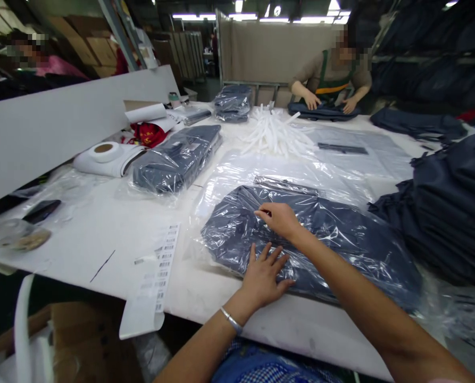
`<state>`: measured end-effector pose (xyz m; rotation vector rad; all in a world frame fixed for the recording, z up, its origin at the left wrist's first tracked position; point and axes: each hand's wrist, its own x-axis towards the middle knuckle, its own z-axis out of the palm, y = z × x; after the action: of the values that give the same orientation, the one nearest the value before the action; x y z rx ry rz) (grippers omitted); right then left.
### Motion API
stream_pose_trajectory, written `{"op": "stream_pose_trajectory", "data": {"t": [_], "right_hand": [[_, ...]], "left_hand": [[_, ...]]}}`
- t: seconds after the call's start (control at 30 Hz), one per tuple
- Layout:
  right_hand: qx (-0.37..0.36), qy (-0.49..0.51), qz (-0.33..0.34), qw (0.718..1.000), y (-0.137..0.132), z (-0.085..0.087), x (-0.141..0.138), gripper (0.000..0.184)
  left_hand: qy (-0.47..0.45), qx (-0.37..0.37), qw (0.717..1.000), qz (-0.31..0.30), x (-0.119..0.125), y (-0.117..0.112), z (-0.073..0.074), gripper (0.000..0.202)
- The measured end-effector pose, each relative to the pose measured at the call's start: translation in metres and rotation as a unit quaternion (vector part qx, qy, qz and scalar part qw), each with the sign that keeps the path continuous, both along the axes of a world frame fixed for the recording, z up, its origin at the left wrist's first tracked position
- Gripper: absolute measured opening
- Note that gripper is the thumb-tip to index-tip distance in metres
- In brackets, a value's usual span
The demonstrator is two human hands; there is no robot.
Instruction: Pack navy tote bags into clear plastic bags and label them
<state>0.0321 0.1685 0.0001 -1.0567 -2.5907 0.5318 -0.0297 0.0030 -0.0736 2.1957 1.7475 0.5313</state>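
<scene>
Under the spread, empty fingers of the left hand and curled fingers of the right hand, grip unclear: one elongated dark-blue bundle, glossy, creased clear plastic around.

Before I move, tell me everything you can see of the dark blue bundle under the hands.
The dark blue bundle looks like soft, folded fabric and lies flat, its length running left to right on the white table. Clear, glossy, wrinkled plastic covers it. Its left end is rounded. The left hand rests on its near side, fingers spread; the right hand, fingers curled, is over its left part, its grip unclear.
</scene>
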Motion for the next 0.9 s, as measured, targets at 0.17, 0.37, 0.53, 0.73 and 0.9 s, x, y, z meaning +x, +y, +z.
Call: {"op": "stream_pose_trajectory", "data": {"t": [0.17, 0.37, 0.53, 0.73, 0.9], "right_hand": [[-0.359, 0.212, -0.117, 0.902, -0.107, -0.02, 0.093, 0.045], [-0.613, 0.405, -0.313, 0.602, -0.199, -0.073, 0.163, 0.044], [-0.588, 0.58, -0.324, 0.462, -0.197, -0.083, 0.148, 0.035], [-0.512, 0.682, -0.269, 0.446, -0.184, -0.087, 0.124, 0.021], [-0.49, 0.682, -0.253, 0.481, -0.169, -0.099, 0.124, 0.022]], "left_hand": [[-0.109, -0.049, 0.993, 0.006, -0.011, 0.01, 0.012, 0.057], [-0.238, 0.052, 0.962, 0.122, -0.028, 0.019, 0.02, 0.039], [-0.022, 0.122, 0.99, -0.073, -0.007, 0.008, 0.021, 0.033], [0.124, 0.137, 0.977, -0.11, 0.015, -0.001, 0.028, 0.075], [0.153, 0.135, 0.976, -0.079, 0.013, 0.016, 0.028, 0.076]]}}
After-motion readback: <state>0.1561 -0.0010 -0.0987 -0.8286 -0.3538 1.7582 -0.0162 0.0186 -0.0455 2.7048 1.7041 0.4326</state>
